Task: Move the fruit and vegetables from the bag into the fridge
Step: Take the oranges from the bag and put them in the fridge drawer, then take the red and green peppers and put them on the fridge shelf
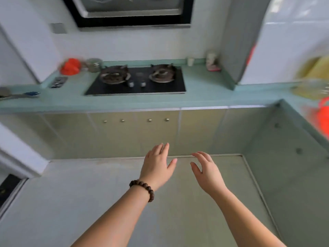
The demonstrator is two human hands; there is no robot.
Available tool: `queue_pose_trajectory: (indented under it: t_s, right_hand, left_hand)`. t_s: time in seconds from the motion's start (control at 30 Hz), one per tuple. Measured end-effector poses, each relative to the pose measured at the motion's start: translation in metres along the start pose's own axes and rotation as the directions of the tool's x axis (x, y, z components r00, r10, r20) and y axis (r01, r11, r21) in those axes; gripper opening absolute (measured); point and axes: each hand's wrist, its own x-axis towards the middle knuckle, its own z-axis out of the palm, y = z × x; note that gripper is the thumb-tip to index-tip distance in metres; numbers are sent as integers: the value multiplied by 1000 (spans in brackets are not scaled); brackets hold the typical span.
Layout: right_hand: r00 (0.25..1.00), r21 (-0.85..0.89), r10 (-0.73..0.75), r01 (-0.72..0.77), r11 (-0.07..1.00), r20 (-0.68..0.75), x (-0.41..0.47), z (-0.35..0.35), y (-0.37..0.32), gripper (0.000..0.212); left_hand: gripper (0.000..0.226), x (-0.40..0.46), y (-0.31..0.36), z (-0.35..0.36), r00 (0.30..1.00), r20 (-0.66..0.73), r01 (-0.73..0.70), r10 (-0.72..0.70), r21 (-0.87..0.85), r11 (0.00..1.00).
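Pale teal desk: seen running across the view beyond both hands, then turning down the right side.
Left hand: held out over the floor, fingers straight and slightly spread, palm down; nothing is held. A dark wooden bead bracelet is worn at its wrist.
Right hand: held out just beside the left hand, apart from it, fingers relaxed and lightly bent; nothing is held.
Floor: grey-green tiles, seen beneath both forearms.
Cabinet doors: olive fronts with small metal knobs, seen directly beyond the fingertips, under the desk edge.
Gas hob: black, two burners, set into the desk far beyond the hands.
Range hood: mounted on the wall above the hob.
Orange bag, right: blurred, seen on the desk far to the right of the right hand, at the frame edge; contents cannot be told.
Orange item, left: blurred, seen on the desk far beyond and left of the left hand, beside a glass jar.
Fridge: cannot be identified with certainty.
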Motion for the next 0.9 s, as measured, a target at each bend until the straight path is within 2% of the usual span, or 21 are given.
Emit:
queue_pose_trajectory:
  t_s: [0.2, 0.43, 0.53, 0.67, 0.9]
  right_hand:
    - [953, -16, 214, -223, 975, -215, -2, -92, 102, 39]
    - [776, 81, 485, -497, 864, -403, -31, -163, 187, 37]
    - [700, 120, 567, -578, 807, -434, -35, -183, 215, 36]
    - [636, 143, 621, -636, 758, -458, -24, -202, 253, 37]
    - [531, 205, 688, -698, 686, -495, 49, -244, 323, 35]
  left_hand:
    - [64, 78, 120, 62, 959, 122, -251, 255, -47, 967]
    - [65, 127, 234, 123, 838, 246, -473, 486, -113, 874]
    - [65, 146, 270, 148, 783, 296, -535, 547, -126, 835]
    - [65, 179, 311, 183, 717, 371, -578, 591, -158, 801]
    - [64, 281, 374, 233, 618, 448, -629, 646, -212, 748]
